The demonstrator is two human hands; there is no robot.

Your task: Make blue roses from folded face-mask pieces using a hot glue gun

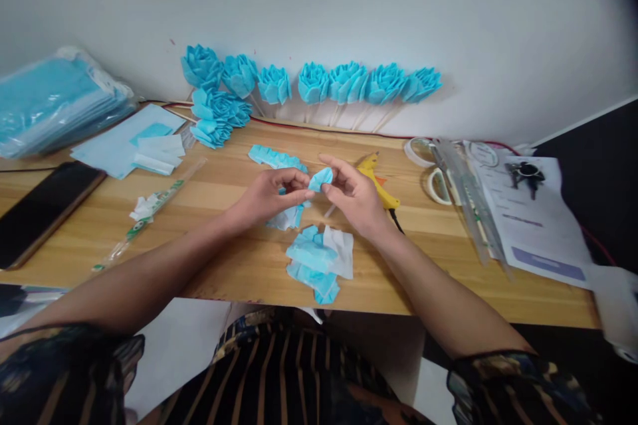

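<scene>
Above the middle of the desk, my left hand (279, 194) and my right hand (355, 196) pinch a small curled blue petal piece (320, 179) between thumbs and fingertips. A short bit of pale stick shows just under my right hand; whether it joins the petal piece I cannot tell. Behind my left hand lies a blue ruffled strip (277, 158), and partly covered by that hand are more blue and white scraps. Nearer the desk edge is a loose pile of blue and white cut pieces (319, 259). A yellow glue gun (379, 182) lies just beyond my right hand.
Several blue flowers on sticks (347, 82) lean against the wall, with more flowers (219, 116) lying at left. A phone (47, 209), a clear wrapper (149, 212) and a bagged blue pack (60, 99) are left. Scissors (438, 186), keys (527, 174) and papers (538, 226) are right.
</scene>
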